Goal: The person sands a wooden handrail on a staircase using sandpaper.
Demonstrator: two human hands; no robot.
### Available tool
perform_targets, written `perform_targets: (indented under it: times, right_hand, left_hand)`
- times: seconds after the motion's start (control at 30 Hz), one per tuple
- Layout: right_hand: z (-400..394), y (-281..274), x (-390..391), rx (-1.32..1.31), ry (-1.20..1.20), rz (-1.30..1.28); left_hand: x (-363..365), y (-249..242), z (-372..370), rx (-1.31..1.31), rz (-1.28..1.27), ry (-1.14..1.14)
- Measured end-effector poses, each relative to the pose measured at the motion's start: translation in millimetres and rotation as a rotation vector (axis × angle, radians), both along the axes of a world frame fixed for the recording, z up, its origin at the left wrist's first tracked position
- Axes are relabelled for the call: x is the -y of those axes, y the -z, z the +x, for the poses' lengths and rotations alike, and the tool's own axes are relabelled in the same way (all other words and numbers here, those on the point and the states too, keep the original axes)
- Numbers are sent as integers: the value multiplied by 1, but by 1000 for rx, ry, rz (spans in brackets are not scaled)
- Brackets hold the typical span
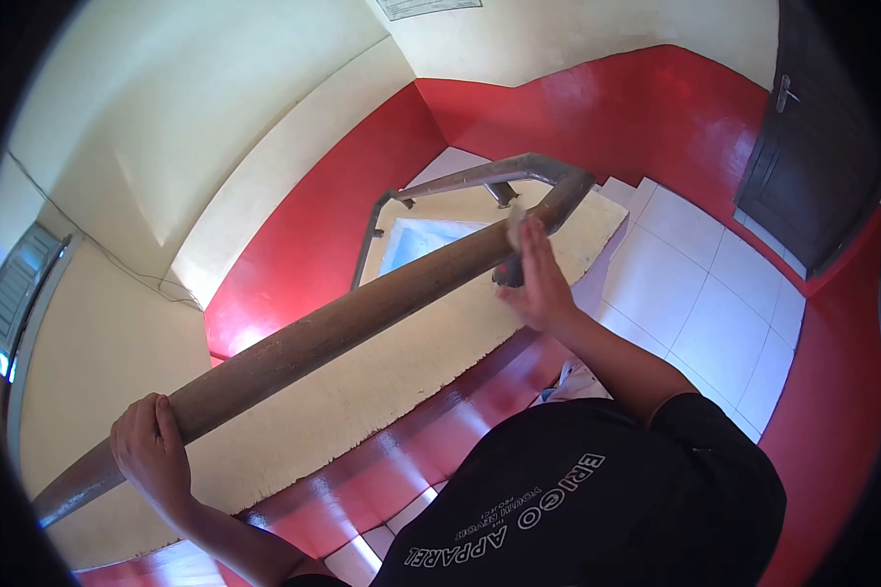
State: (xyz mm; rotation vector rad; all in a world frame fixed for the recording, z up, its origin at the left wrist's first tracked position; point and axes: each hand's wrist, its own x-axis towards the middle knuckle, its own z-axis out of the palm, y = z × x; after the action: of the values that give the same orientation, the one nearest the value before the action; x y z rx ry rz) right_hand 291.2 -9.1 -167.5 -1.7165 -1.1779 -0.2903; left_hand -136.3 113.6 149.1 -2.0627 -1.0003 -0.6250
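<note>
Head cam: left hand curls its fingers over the rail, right hand presses its fingers together on a blurry pale scrap, probably rubbing, so the next stroke wants steady pressure.

a cream half-wall carries a brown handrail running along its top.

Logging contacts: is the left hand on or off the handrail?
On: the left hand lies across the brown handrail, its fingers hiding part of the rail's surface.
</note>
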Motion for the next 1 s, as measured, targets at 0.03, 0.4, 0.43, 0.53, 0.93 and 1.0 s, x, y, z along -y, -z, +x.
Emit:
perform_targets:
  times: [0.03, 0.4, 0.43, 0.53, 0.93, 1.0]
  right_hand:
    - [-2, 4, 0, 86, -76, -5]
    - [-25, -23, 7, 218, 131, -214]
    - [-24, -26, 7, 229, 154, -230]
    - [-11, -22, 1, 190, 43, -87]
    - [-26, -24, 0, 217, -156, 38]
    - [-30, -27, 0, 335, -221, 37]
  left_hand:
    - [0, 1, -1, 4, 7, -1]
    - [2, 0, 2, 2, 5, -12]
    - [0, 0, 2, 8, 8, -5]
    - [0, 1, 0, 10, -8, -18]
    - [2, 1, 2, 5, 7, 4]
    - [1, 1, 1, 10, 10, 1]
